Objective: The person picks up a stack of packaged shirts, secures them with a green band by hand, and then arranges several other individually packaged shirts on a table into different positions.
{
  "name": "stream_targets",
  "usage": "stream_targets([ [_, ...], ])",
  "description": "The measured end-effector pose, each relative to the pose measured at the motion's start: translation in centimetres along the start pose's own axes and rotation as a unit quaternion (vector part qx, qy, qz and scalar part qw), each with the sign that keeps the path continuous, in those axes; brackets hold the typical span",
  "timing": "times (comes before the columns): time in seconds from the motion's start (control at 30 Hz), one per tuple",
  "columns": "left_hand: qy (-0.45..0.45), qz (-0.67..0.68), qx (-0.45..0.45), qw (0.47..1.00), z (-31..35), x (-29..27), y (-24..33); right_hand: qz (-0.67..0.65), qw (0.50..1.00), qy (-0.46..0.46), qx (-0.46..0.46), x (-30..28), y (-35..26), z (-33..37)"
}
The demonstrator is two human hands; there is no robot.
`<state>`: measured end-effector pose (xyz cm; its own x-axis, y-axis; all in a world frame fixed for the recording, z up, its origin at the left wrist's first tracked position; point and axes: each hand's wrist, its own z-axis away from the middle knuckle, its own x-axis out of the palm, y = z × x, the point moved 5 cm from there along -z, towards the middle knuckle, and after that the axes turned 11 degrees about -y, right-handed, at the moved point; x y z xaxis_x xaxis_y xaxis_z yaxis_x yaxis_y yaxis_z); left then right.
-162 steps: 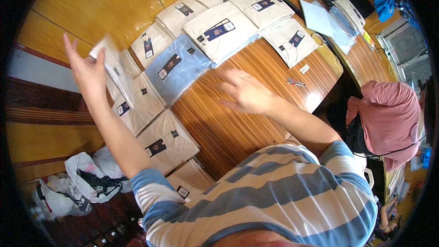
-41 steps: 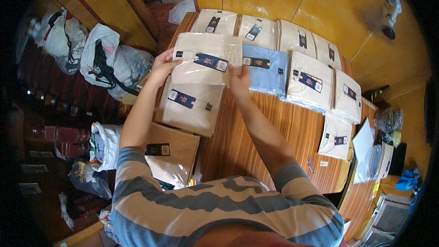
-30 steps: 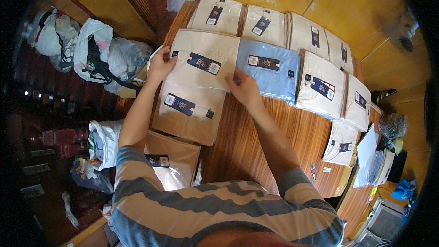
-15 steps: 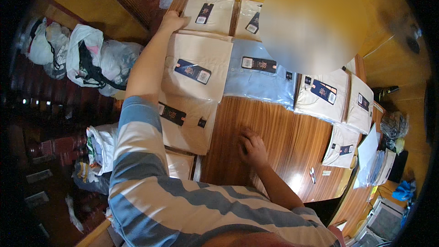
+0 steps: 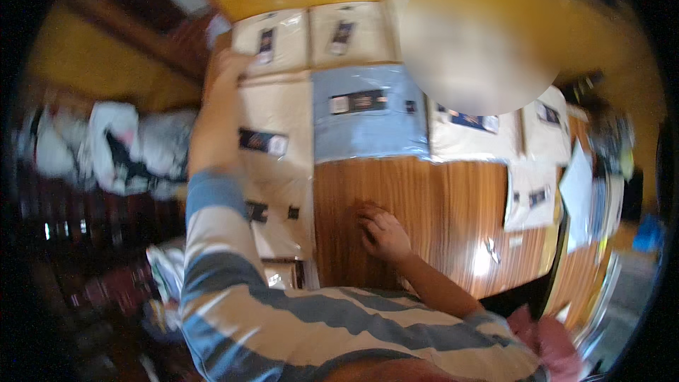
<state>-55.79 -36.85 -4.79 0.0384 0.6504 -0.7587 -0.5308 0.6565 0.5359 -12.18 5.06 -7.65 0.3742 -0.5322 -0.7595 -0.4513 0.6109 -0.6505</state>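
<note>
Since a second ago, the left hand has moved up to the farther row and the right hand has drawn back from the packets. At upper left, the left hand meets a cream packet's lower left corner; blur hides its grip. A blue packet lies upper centre. At centre, the right hand, fingers half open, visibly holding nothing, is at the tabletop.
</note>
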Motion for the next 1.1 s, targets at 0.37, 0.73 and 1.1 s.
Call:
stream_targets([
  [0.37,0.186,-0.189,0.442,0.857,18.4,-7.8,16.3,-0.027,0.997,0.043,-0.05,0.0,-0.2,0.7],
  [0.73,0.102,0.25,0.47,0.84,47.9,-12.9,18.6,-0.286,0.954,-0.02,-0.085,-1.4,1.5,0.7],
  [1.1,0.007,0.044,0.593,0.804,62.4,-6.2,21.0,-0.516,0.753,0.264,-0.313,-28.0,3.3,17.7],
])
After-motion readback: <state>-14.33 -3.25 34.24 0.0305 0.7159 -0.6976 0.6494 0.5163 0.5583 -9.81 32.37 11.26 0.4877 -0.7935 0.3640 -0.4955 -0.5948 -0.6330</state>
